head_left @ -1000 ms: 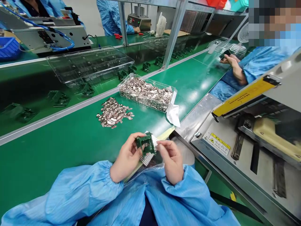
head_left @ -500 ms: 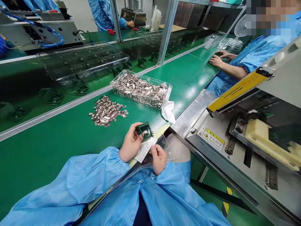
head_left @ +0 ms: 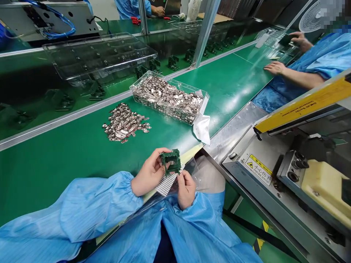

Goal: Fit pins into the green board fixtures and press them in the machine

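My left hand (head_left: 149, 171) is closed around the left side of a dark green plastic frame (head_left: 174, 168), holding it tilted up with its square opening facing me. My right hand (head_left: 187, 190) is closed in a pinch, its thumb and forefinger against the frame's lower right corner. Whatever lies between those fingertips is too small to make out. Under the frame lies a sheet of small silver pieces in rows (head_left: 165, 185), partly covered by both hands and the frame.
A loose pile of small metal pieces (head_left: 124, 123) lies on the green bench (head_left: 79, 153). Behind it stands a clear box of similar pieces (head_left: 204, 104), with white tissue (head_left: 202, 129) at its corner. A press machine (head_left: 255, 168) is at right. A co-worker's hand (head_left: 275, 68) rests farther along.
My right hand's fingertips have gone from the silver sheet to the green frame's lower corner. The left hand has turned the frame more towards me. The view has shifted; the co-worker's hands have parted.
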The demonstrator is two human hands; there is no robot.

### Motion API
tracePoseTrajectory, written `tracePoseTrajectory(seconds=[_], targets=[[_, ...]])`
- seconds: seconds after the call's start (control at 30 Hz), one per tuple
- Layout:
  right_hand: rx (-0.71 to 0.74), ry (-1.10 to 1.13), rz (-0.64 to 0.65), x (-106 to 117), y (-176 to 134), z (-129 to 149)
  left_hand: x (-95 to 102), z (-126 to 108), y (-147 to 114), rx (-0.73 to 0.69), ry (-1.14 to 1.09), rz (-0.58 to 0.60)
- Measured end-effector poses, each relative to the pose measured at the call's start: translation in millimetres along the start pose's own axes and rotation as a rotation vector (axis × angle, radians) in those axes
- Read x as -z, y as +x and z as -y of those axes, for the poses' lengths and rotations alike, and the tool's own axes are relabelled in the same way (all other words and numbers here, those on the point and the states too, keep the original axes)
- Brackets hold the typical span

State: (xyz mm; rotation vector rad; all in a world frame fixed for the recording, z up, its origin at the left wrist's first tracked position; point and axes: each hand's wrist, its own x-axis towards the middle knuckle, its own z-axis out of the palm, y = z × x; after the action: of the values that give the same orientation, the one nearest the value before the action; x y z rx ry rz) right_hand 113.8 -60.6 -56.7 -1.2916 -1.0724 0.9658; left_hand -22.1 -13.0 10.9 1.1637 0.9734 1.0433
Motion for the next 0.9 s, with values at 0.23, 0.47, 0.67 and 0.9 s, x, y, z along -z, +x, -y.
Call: tracePoseTrajectory(seconds=[0.23,0.47,0.67,0.9], targets=[[0.08,-0.069,-0.102,-4,-7,-12,4.9,2,35,-0.06,-0.083,0.012],[0.06,-0.312,0.151,20,-4,-46,2.3,9,42,-0.05,-0.201,-0.01],[0.097,-0.591,0.548,58,27,-11,3.1,-1,33,-0.102,-0.281,-0.099],[0.283,-0.442,0.276,31,41,101,9.3,-11,-1,-0.198,-0.03,-0.175]])
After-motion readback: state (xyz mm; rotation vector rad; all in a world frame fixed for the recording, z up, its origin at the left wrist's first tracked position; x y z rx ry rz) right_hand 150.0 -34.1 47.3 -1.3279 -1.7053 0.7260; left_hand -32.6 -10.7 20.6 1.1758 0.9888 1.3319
